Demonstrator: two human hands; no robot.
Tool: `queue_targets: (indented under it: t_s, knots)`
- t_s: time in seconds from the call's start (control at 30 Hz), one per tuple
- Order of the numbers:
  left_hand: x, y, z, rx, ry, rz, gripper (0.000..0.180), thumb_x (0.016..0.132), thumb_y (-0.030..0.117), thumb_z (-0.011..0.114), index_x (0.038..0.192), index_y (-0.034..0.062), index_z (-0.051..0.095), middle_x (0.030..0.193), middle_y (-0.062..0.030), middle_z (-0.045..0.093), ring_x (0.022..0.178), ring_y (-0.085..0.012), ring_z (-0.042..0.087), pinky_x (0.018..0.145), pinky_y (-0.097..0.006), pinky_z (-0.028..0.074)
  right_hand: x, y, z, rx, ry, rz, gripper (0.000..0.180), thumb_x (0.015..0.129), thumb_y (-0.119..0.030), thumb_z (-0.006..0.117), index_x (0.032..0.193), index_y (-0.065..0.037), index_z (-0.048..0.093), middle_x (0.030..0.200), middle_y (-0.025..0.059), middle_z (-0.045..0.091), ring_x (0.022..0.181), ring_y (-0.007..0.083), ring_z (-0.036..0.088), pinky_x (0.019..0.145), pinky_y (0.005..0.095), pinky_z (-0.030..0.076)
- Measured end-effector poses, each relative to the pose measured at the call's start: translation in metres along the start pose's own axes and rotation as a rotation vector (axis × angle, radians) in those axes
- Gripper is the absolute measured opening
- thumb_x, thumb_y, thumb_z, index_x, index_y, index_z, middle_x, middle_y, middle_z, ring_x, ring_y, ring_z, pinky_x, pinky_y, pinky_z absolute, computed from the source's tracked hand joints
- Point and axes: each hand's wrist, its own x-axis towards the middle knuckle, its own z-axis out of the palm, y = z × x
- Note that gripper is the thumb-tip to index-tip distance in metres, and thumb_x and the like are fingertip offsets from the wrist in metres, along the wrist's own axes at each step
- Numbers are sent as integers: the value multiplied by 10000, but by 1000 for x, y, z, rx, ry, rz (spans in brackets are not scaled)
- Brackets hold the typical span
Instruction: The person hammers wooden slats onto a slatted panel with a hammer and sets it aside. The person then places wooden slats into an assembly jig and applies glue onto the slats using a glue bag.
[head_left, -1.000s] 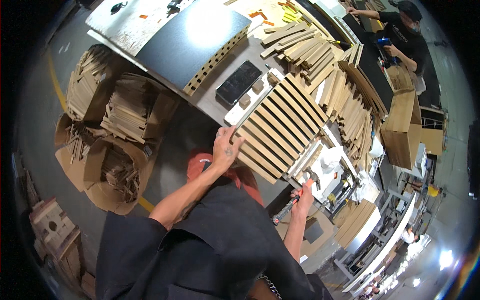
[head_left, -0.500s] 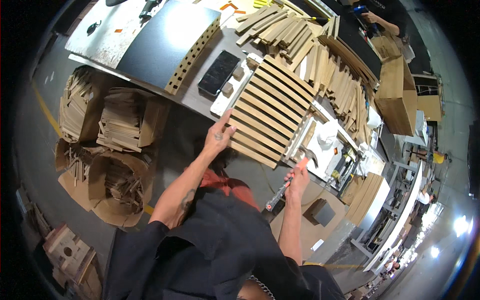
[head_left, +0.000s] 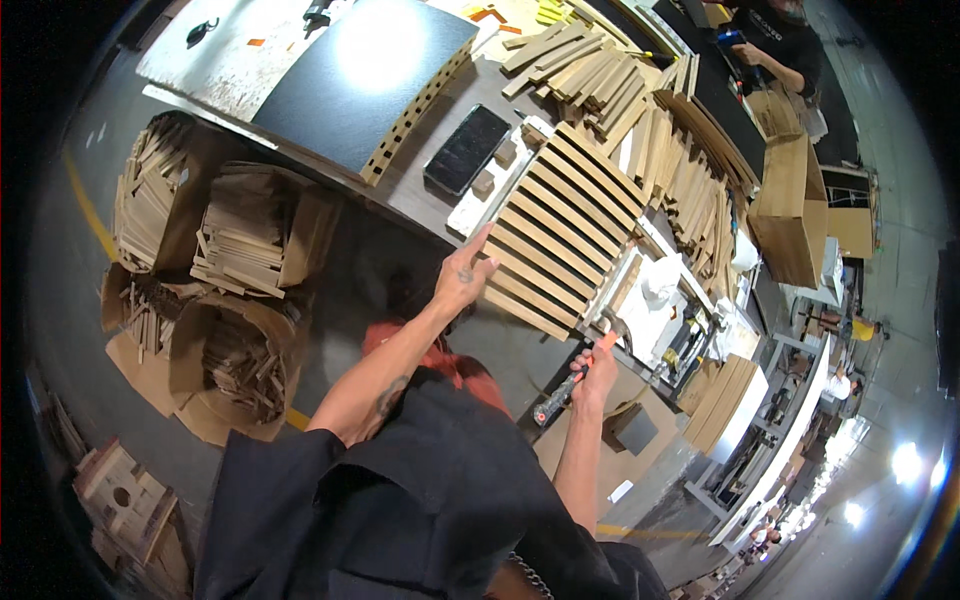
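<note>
Because the left hand (head_left: 464,279), fingers apart, touches the slatted panel (head_left: 566,232) at left, I infer steadying; right hand (head_left: 597,377) clamps hammer (head_left: 556,401).

Light falls bright and clear on the slatted wooden frame (head_left: 565,230), whose edges look crisp. White glare washes over the glossy dark panel (head_left: 360,100) (the brightest patch burns out completely). Beneath the workbench (head_left: 420,200) lies deep shadow, and the black shirt (head_left: 420,490) shows little detail. At lower right, a lamp (head_left: 906,463) is blown out, with a rainbow flare near the rim. Fisheye curvature bends the outer lines; distant things look soft, and the corners fall to black.
</note>
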Motion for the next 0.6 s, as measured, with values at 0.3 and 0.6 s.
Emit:
queue_targets:
  t_s: [0.3, 0.6]
  knots:
    - [1, -13, -4, -35, -39, 130, 652, 867, 263, 591, 1472, 185, 360, 1265, -235, 585, 1176, -354, 573, 990, -363, 428, -3, -6, -6, 88, 119, -33, 142, 998, -189, 503, 1037, -56, 533, 689, 10, 457, 555, 106, 436, 480, 262, 368]
    - [0, -14, 1, -36, 5, 56, 610, 881, 244, 558, 1463, 255, 375, 1260, -234, 583, 1179, -378, 561, 989, -373, 431, 1, -3, 11, -7, 15, -96, 146, 972, -189, 551, 963, -44, 553, 686, 28, 495, 500, 108, 451, 425, 246, 381]
